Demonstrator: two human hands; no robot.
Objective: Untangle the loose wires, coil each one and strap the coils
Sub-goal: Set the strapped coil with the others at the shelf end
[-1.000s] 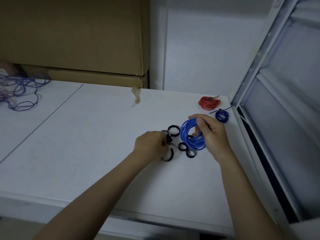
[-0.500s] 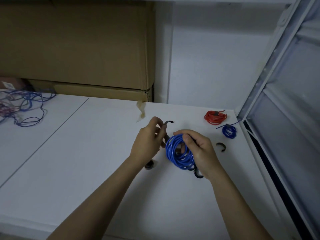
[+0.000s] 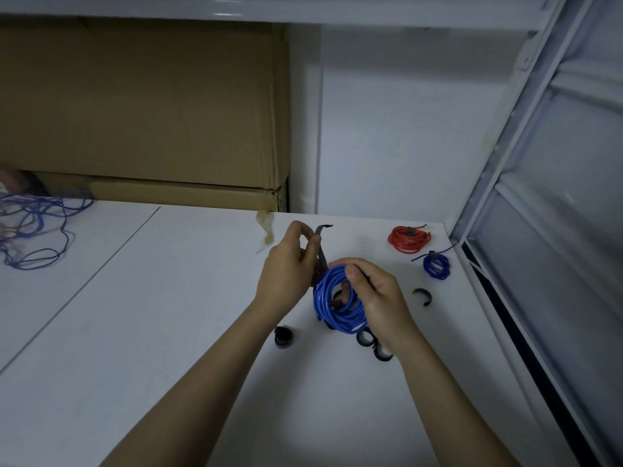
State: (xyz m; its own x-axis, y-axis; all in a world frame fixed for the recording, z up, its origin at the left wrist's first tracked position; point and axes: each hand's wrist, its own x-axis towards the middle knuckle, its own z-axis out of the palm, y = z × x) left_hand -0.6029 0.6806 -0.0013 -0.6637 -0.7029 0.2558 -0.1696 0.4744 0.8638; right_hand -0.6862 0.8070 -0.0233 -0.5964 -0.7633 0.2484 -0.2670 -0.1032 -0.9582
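On a white table (image 3: 141, 332) in front of cardboard, the right hand (image 3: 377, 298) grips a blue coil (image 3: 332, 308) just above the surface; the left hand (image 3: 286, 274) pinches a black strap (image 3: 322, 244). The light, springy wire likely wants holding across all its loops.

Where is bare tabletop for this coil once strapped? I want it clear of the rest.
Bare: the stretch between the tangled wires and the left hand, and the near table. Crowded: by the red coil, small blue coil and loose straps.

Blue wire coil (image 3: 337, 306) held upright; black strap (image 3: 322, 247) against its top (two strapped coils far right).
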